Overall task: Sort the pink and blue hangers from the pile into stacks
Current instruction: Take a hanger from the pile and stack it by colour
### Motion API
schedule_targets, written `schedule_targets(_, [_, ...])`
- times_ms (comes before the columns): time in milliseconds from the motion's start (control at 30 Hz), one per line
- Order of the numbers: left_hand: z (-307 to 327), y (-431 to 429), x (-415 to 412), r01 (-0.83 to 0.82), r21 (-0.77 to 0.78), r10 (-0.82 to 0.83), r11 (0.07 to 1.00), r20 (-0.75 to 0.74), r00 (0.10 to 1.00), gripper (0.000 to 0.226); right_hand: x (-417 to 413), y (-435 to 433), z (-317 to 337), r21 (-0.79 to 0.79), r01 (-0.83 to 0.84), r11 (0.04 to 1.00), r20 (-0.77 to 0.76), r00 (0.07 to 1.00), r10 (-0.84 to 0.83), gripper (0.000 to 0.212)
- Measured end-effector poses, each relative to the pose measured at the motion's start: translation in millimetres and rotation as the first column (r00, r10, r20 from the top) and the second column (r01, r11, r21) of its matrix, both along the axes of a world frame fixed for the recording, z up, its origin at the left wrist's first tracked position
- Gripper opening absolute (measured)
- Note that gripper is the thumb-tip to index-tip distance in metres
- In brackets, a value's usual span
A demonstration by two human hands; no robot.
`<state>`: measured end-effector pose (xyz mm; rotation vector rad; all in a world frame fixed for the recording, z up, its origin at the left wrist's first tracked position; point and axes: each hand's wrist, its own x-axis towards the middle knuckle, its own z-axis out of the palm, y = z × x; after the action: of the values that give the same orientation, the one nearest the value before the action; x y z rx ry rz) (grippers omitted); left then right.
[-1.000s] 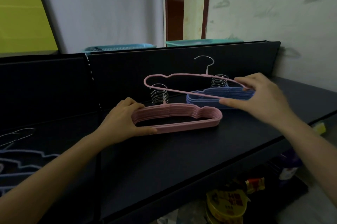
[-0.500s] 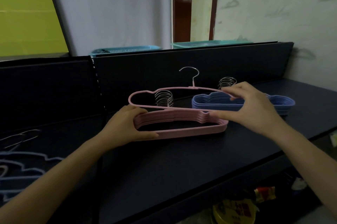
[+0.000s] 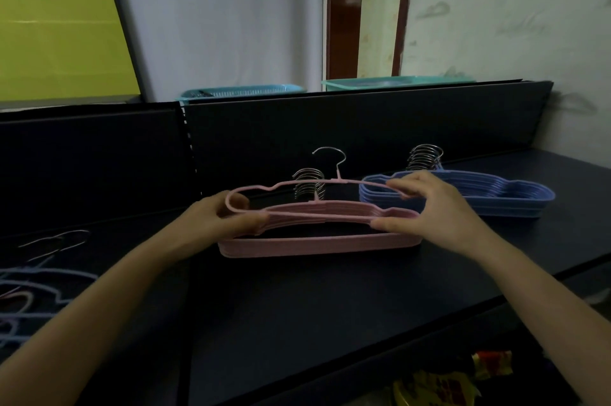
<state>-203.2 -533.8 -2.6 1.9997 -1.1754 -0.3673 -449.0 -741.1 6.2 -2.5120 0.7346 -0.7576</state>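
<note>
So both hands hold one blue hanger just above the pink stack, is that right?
Not quite: in the head view, the hanger that the left hand and right hand hold just above the pink stack is pink, not blue.

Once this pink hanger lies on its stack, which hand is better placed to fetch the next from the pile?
Probably the left hand: both grip the pink hanger, but the pile lies on its side, far from the right hand.
</note>
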Motion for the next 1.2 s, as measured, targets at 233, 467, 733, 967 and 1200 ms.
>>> schedule_targets(233, [-4, 6, 2, -0.157, -0.031, 0.160, 0.987, 0.267, 0.951, 0.017, 16, 7, -10, -0.123, -0.006, 0.992, -0.120, 0.993, -0.009, 0.089])
schedule_targets(467, [-2, 8, 0, -0.271, -0.014, 0.256, 0.962, 0.380, 0.889, 0.019, 20, 5, -18, -0.080, -0.030, 0.996, -0.149, 0.989, 0.017, 0.090])
schedule_targets(733, [-2, 8, 2, -0.311, -0.004, 0.286, 0.950, 0.405, 0.869, 0.018, 1, -20, -5, -0.090, -0.074, 0.993, -0.206, 0.977, 0.054, 0.040])
schedule_targets(967, [0, 9, 4, -0.373, 0.018, 0.339, 0.928, 0.379, 0.861, 0.012, -7, -30, 4, -0.126, 0.145, 0.981, -0.303, 0.936, -0.177, 0.017])
schedule_targets(1200, [1, 2, 6, -0.375, 0.035, 0.324, 0.926, 0.436, 0.840, 0.008, 3, -25, 8, -0.328, 0.175, 0.928, -0.332, 0.899, -0.286, 0.014])
